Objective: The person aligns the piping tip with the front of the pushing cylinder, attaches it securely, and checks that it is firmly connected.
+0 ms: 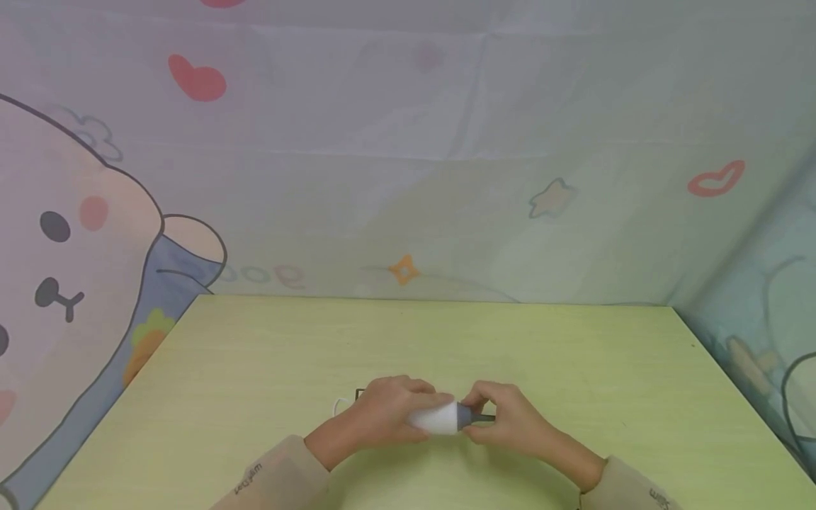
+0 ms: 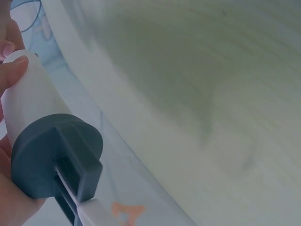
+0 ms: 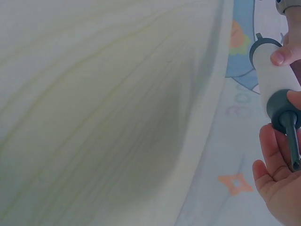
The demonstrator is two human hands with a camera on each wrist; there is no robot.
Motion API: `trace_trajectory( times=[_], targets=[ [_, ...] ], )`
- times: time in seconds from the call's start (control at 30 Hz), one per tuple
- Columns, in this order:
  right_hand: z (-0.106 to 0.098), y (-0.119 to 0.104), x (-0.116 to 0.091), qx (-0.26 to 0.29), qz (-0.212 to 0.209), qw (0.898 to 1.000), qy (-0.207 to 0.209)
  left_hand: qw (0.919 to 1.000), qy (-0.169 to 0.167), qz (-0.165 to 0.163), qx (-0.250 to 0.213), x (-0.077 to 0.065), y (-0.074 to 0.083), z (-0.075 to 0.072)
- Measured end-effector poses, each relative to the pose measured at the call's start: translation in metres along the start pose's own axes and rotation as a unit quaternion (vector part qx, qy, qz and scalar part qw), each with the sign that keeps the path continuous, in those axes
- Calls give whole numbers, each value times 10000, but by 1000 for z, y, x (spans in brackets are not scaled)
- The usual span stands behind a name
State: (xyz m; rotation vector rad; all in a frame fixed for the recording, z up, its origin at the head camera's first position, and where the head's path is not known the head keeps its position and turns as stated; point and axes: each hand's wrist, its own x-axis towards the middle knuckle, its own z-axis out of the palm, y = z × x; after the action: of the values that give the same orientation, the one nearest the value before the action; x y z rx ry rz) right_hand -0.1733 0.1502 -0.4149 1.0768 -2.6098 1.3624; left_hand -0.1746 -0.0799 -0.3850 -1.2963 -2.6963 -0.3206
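A white tube [image 1: 438,419] with dark grey ends lies level between the two hands, above the table. My left hand [image 1: 387,412] grips its white body from the left. My right hand [image 1: 513,418] pinches the dark grey cap [image 3: 278,106] at the other end, thumb and fingers around it. From that cap a thin grey nozzle [image 3: 292,141] sticks out past the right fingers. In the left wrist view, the rear cap [image 2: 33,162] carries a dark bracket-like handle [image 2: 86,176] with a white strip [image 2: 96,214] running from it. The left palm partly hides the tube.
The pale yellow-green table [image 1: 287,340] stretches out around the hands. Its far edge meets a printed cloth backdrop [image 1: 357,142] with a cartoon bear at left. A dark cable [image 1: 787,404] hangs beyond the right edge.
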Motion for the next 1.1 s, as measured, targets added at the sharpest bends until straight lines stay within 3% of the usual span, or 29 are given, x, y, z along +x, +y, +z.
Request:
trace_trajectory(
  times=[0.2, 0.3, 0.5, 0.73, 0.9, 1.1],
  targets=[
    [-2, 2, -3, 368, 266, 9988, -182, 9998, -37, 144, 132, 0, 5, 1],
    [-4, 6, -2, 279, 438, 9982, -286, 9997, -107, 124, 202, 5, 3, 3],
    [-16, 20, 11, -83, 756, 9967, -285, 9990, -340, -145, 253, 29, -8, 7],
    [-27, 42, 26, -273, 859, 9959, -36, 9980, -317, -374, 411, 58, -20, 14],
    [-30, 58, 35, -449, 871, 9952, 49, 9972, -362, -528, 387, 72, -30, 26],
    [-29, 73, 44, -521, 1203, 9914, -46, 9929, -686, -901, 355, 83, -36, 35]
  ],
)
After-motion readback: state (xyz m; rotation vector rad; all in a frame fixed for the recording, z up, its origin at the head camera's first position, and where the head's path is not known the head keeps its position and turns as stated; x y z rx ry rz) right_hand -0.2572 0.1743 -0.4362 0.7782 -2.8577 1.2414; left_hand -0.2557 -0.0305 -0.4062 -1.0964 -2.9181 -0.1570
